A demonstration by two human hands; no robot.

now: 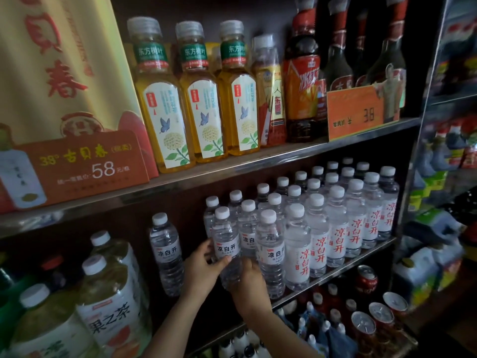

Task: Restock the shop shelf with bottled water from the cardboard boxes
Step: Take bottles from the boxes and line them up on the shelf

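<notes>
While both hands were on the same water bottle (pixel 226 244), a fair bit of it was covered, so the lower half of that bottle was mostly behind fingers. The left hand (pixel 204 264) had its thumb and fingers curled round the label area from the left, and the right hand (pixel 249 282) was cupped round the base from below, gripping it too. The bottle stood upright at the front left end of the water rows on the middle shelf (pixel 335 273), touching its neighbours.

Couldn't get an exact count of the water rows (pixel 335 223), since the back ones were only caps in the dark, but I made out roughly two dozen white caps. One lone water bottle (pixel 166 251) stood apart to the left, with a gap between it and the pack.

Upper shelf: three yellow tea bottles (pixel 204 99) with butterfly labels, then a taller yellow-labelled one half hidden behind them, then dark bottles with red necks cut off at the top edge. Two price cards were readable, 58 (pixel 85 166) on the left and 38 (pixel 353 115) on the right.

Bottom left, big tea jugs (pixel 108 301), three white caps showing, the rest cropped. Below right, about five red cans (pixel 366 275), blurry. No cardboard boxes to be seen from this angle
</notes>
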